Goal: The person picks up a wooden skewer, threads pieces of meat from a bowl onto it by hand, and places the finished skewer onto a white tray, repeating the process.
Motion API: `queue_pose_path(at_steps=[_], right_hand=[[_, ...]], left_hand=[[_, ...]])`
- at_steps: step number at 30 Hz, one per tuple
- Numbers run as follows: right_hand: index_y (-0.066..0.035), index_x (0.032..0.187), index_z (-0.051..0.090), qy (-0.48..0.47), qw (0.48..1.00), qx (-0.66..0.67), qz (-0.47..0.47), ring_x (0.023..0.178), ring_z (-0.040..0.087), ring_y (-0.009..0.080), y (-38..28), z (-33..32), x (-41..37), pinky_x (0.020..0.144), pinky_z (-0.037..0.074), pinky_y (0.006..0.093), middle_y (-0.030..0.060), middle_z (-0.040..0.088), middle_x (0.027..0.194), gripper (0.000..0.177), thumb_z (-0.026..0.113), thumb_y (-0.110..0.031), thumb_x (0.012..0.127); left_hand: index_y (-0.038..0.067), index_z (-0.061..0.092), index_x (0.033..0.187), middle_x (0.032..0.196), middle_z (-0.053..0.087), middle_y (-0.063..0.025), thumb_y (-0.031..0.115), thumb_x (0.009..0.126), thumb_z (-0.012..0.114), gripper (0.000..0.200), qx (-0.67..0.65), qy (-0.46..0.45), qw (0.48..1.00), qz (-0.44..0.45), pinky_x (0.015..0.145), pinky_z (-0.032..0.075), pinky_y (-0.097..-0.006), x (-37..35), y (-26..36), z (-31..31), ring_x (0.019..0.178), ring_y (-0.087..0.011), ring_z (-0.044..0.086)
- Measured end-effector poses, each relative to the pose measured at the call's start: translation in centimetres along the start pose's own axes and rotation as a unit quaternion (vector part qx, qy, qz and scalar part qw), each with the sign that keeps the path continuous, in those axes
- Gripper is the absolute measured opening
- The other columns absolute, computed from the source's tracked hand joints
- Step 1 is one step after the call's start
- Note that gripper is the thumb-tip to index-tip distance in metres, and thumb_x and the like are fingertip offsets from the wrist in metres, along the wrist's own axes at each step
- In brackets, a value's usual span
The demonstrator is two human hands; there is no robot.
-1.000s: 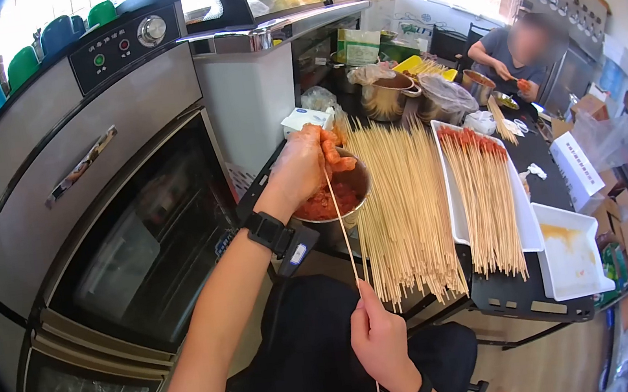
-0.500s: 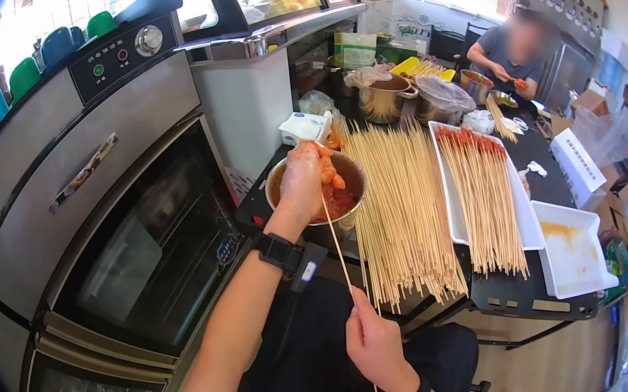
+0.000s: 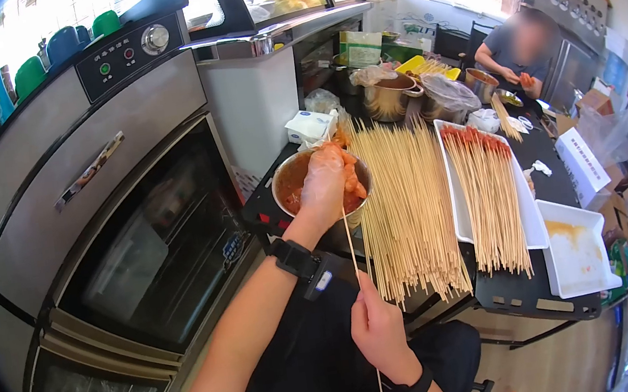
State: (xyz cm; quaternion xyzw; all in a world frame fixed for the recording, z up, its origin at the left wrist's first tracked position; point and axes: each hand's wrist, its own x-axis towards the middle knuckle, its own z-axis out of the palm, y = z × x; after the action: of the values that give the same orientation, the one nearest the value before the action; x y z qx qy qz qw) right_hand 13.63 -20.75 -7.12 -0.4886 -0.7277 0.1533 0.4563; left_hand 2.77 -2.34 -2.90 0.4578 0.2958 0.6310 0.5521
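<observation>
My left hand [image 3: 324, 188], in a clear plastic glove, is closed around red-orange marinated meat [image 3: 354, 178] over a metal pot [image 3: 278, 190]. More red marinated meat [image 3: 295, 199] lies inside that pot, partly hidden by the hand. A thin bamboo skewer [image 3: 351, 243] runs from the meat down to my right hand [image 3: 380, 331]; its upper tip is hidden. Bare fingers of the right hand wrap its lower part, with the end sticking out below. Right of the pot lies a wide pile of bamboo skewers [image 3: 410, 215].
A white tray [image 3: 459, 212] holds skewers with red meat on their ends [image 3: 479, 142]. Nearby sits a stained white tray [image 3: 584, 271]. Pots [image 3: 389, 100] and a tissue pack [image 3: 311, 126] stand farther back. A person [image 3: 505, 52] works across the table. An appliance [image 3: 153, 241] stands left.
My left hand has shifted right over the pot with the meat. My right hand and the skewer have moved slightly right and up. The view has shifted a little.
</observation>
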Motion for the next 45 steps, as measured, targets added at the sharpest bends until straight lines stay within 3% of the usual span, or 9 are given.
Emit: queue_pose_path(at_steps=[6, 11, 13, 18, 22, 29, 35, 40, 45], right_hand=[[0.004, 0.115, 0.050, 0.033, 0.998, 0.022, 0.050, 0.044, 0.052, 0.0269, 1.5, -0.8, 0.7, 0.043, 0.039, 0.0334, 0.0190, 0.049, 0.057, 0.030, 0.046, -0.003, 0.086], [0.006, 0.116, 0.049, 0.053, 0.993, 0.076, 0.080, 0.049, 0.054, 0.0290, 2.4, -1.2, 1.0, 0.048, 0.041, 0.0351, 0.0198, 0.050, 0.059, 0.031, 0.045, -0.004, 0.087], [0.005, 0.120, 0.046, 0.041, 0.988, 0.091, 0.117, 0.052, 0.053, 0.0241, 2.5, -2.0, 1.1, 0.051, 0.042, 0.0337, 0.0176, 0.050, 0.061, 0.034, 0.043, -0.005, 0.087], [0.004, 0.129, 0.037, 0.107, 0.985, 0.055, 0.127, 0.057, 0.050, 0.0203, 5.0, -6.0, 2.4, 0.056, 0.041, 0.0307, 0.0142, 0.049, 0.067, 0.042, 0.041, -0.005, 0.088], [0.004, 0.128, 0.037, 0.195, 0.975, -0.066, 0.084, 0.078, 0.060, 0.0324, 10.7, -11.2, 5.5, 0.070, 0.045, 0.0384, 0.0248, 0.058, 0.084, 0.041, 0.037, -0.014, 0.092], [0.005, 0.098, 0.053, 0.045, 0.923, -0.294, 0.245, 0.095, 0.054, 0.0396, 18.2, -18.6, 12.3, 0.079, 0.043, 0.0432, 0.0242, 0.057, 0.101, 0.022, 0.041, -0.007, 0.084], [-0.001, 0.084, 0.056, 0.091, 0.836, -0.538, 0.054, 0.081, 0.052, 0.0352, 21.5, -16.0, 11.2, 0.069, 0.043, 0.0434, 0.0187, 0.052, 0.082, 0.012, 0.049, -0.008, 0.077], [0.000, 0.078, 0.056, 0.000, 0.912, -0.395, -0.110, 0.077, 0.051, 0.0322, 14.5, -8.8, 10.4, 0.069, 0.043, 0.0398, 0.0160, 0.051, 0.076, 0.010, 0.055, -0.008, 0.073], [0.001, 0.074, 0.057, -0.066, 0.913, -0.399, -0.055, 0.078, 0.054, 0.0350, 14.0, -3.8, 11.1, 0.067, 0.046, 0.0406, 0.0177, 0.055, 0.078, 0.008, 0.054, -0.007, 0.073]], left_hand=[[0.000, 0.051, 0.094, 0.072, 0.056, -0.0079, 0.055, 0.090, 0.033, 0.058, -0.021, -0.029, 0.984, -0.173, 0.061, 0.049, -0.0308, -0.7, 4.3, 1.0, 0.065, -0.0187, 0.058], [-0.004, 0.053, 0.093, 0.081, 0.060, -0.0155, 0.056, 0.091, 0.024, 0.067, 0.430, -0.027, 0.902, -0.017, 0.069, 0.047, -0.0343, -0.4, 4.9, -3.0, 0.074, -0.0249, 0.060], [-0.005, 0.055, 0.087, 0.079, 0.060, -0.0212, 0.051, 0.093, 0.023, 0.064, 0.629, -0.027, 0.766, 0.128, 0.071, 0.046, -0.0389, -1.3, 5.2, -2.9, 0.075, -0.0345, 0.058], [-0.005, 0.060, 0.077, 0.083, 0.059, -0.0265, 0.049, 0.092, 0.022, 0.067, 0.694, -0.096, 0.712, 0.036, 0.076, 0.043, -0.0442, 0.1, 3.5, -2.9, 0.083, -0.0412, 0.055], [-0.004, 0.061, 0.079, 0.085, 0.060, -0.0238, 0.048, 0.092, 0.026, 0.064, 0.728, -0.123, 0.674, 0.004, 0.075, 0.044, -0.0425, 0.4, 3.7, -2.7, 0.084, -0.0386, 0.056], [-0.003, 0.062, 0.082, 0.086, 0.061, -0.0225, 0.047, 0.090, 0.033, 0.058, 0.722, -0.111, 0.683, -0.014, 0.075, 0.044, -0.0418, 0.3, 3.9, -2.6, 0.085, -0.0377, 0.057], [-0.002, 0.061, 0.076, 0.076, 0.059, -0.0219, 0.039, 0.083, 0.048, 0.043, 0.736, -0.175, 0.654, 0.005, 0.068, 0.045, -0.0423, 0.4, 3.2, -3.5, 0.077, -0.0362, 0.057], [-0.001, 0.062, 0.079, 0.080, 0.061, -0.0211, 0.036, 0.078, 0.053, 0.038, 0.739, -0.167, 0.651, -0.044, 0.070, 0.046, -0.0401, 0.8, 3.1, -3.6, 0.078, -0.0350, 0.058], [0.002, 0.065, 0.088, 0.091, 0.063, -0.0197, 0.019, 0.070, 0.058, 0.026, 0.745, -0.213, 0.628, -0.072, 0.073, 0.049, -0.0388, 0.7, 3.2, -4.2, 0.088, -0.0321, 0.061]])
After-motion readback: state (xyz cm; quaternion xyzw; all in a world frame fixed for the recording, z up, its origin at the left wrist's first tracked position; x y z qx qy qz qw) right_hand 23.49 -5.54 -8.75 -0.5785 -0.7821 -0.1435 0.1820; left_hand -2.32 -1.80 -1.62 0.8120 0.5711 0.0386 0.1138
